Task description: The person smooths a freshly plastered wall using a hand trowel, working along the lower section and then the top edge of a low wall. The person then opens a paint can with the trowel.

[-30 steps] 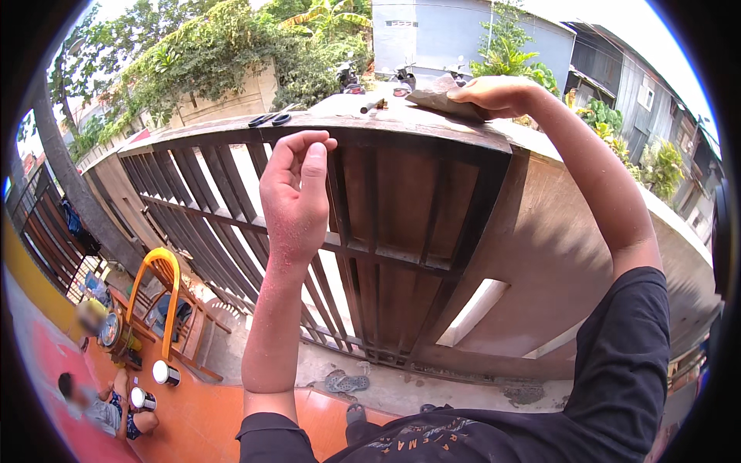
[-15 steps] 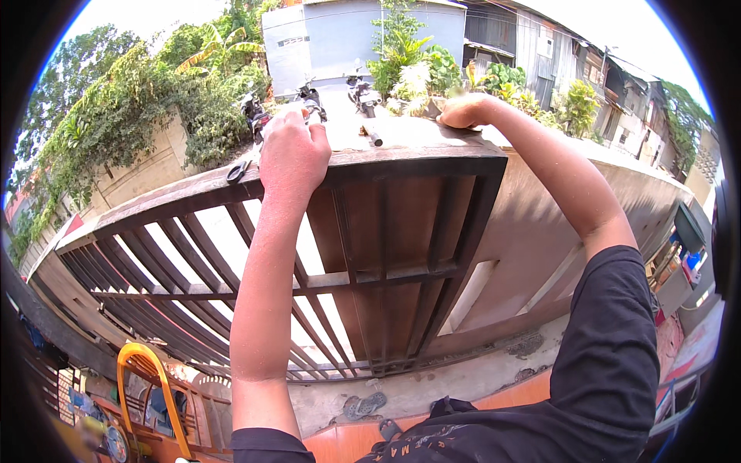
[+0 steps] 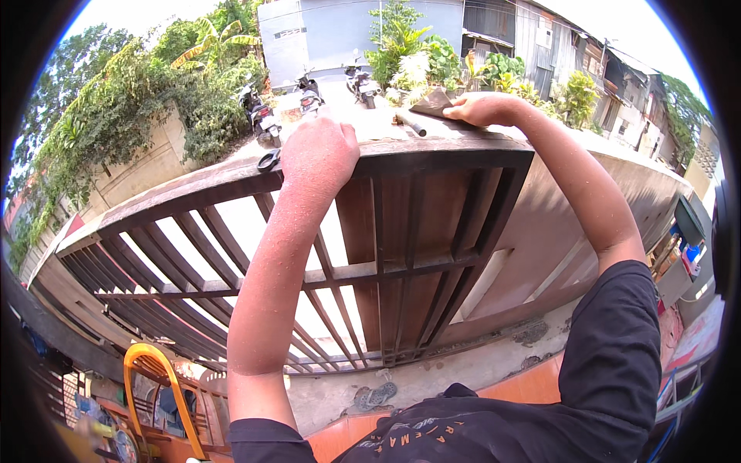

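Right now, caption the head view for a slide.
Left hand grips the brown metal gate top rail; right hand holds a trowel on the wall top.

One fisheye view, worn on the head, looks steeply down and forward over a brown metal gate (image 3: 401, 255) from close above its top rail. Both forearms rise from the lower edge; the street and parked motorbikes (image 3: 262, 119) lie beyond.

a black short-sleeved t-shirt (image 3: 610, 370) is worn, its sleeves ending above the elbows. pale printed lettering (image 3: 401, 440) is seen across the chest, bent by the lens. both forearms are left bare, and no gloves, watch or rings are seen on the left hand (image 3: 318, 154) or the right hand (image 3: 482, 109).
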### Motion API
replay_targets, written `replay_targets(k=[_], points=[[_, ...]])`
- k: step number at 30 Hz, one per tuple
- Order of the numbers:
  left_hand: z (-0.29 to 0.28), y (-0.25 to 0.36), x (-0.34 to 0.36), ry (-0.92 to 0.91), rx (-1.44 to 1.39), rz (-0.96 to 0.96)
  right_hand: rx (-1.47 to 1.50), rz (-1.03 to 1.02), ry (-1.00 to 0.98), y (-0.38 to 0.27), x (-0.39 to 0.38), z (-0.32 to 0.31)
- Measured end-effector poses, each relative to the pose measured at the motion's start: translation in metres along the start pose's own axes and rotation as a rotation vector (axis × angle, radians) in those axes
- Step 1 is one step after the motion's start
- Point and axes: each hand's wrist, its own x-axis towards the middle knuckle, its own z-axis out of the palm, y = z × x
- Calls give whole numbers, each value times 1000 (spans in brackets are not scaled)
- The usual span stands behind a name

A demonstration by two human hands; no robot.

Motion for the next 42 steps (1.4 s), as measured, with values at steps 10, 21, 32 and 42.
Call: replay_targets(k=[10,21,32,42], points=[[-11,5,-5,-143,39,-3,-10,-9,55,-6,7,3],[-12,9,-8,-98,35,-26,-225,114,15,37,18,-3],[-12,14,-9,121,-152,-76,163,-579,-345,-106,83,2],[-26,18,-13,142,-439,-202,-339,-705,-25,-141,71,28]])
